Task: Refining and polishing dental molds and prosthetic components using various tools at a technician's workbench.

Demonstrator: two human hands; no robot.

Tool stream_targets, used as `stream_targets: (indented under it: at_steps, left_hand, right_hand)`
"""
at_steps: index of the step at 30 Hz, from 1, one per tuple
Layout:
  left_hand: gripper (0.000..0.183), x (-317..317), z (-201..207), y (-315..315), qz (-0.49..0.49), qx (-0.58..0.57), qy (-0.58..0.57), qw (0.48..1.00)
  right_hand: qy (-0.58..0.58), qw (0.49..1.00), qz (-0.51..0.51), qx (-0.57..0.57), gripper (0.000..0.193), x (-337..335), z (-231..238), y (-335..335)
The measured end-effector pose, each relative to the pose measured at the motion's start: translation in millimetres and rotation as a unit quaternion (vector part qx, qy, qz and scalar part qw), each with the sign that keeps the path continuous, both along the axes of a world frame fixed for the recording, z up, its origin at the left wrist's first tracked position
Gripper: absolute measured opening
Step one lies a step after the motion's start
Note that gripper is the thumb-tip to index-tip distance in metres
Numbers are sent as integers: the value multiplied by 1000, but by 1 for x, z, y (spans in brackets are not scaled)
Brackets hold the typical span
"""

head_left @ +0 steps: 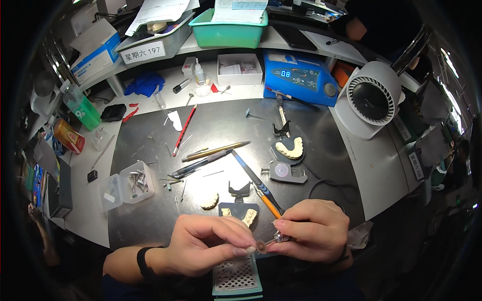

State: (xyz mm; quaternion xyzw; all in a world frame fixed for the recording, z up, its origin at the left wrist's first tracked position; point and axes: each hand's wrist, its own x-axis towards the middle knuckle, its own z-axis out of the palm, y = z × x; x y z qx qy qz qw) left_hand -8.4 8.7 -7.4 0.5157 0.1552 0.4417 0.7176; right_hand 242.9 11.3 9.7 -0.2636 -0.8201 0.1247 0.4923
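Note:
My right hand [316, 231] is closed around a metal rotary handpiece [282, 237]. A small brownish disc [261, 247] sits at its tip. My left hand [206, 243] pinches a small whitish piece [250, 249] between thumb and fingertips, right beside the disc; whether they touch I cannot tell. Just beyond my hands lies a dental model [249, 216] in a dark articulator base, partly hidden by my left hand. A loose cream tooth-model piece [209, 200] lies to its left. Farther off to the right stands another tooth arch model [289, 148] on a dark base.
Pens [203, 163], an orange-handled tool [268, 201] and a red pencil [186, 129] lie on the dark mat [135, 120]. A clear box of burs [136, 183] stands left. Behind are a blue control unit [301, 78] and a white fan [369, 100]. A perforated tray [236, 276] sits below my hands.

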Motion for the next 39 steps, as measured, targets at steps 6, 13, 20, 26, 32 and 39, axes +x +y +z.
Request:
stream_targets:
  at_steps: [6,13,20,26,32,39]
  left_hand:
    - [14,-2,-6,2,-14,28,4,1000]
    - [11,-1,-5,-1,-35,-34,-20,999]
    - [10,-1,-5,0,-32,-30,-13,999]
    - [9,-1,-4,-1,-29,-29,-13,999]
    - [9,0,-7,-2,-21,-32,-8,999]
    - [9,0,-3,-2,-24,-33,5,999]
  right_hand:
    - [-2,1000,6,-5,41,0,-2,0]
    - [-1,1000,9,-8,43,-2,-1,0]
    - [-12,1000,12,-14,42,-2,-1,0]
    - [-12,1000,12,-18,40,-1,1,-1]
    - [-25,999,27,-10,42,-1,0,1]
    - [-15,999,39,-5,41,-3,-1,1]
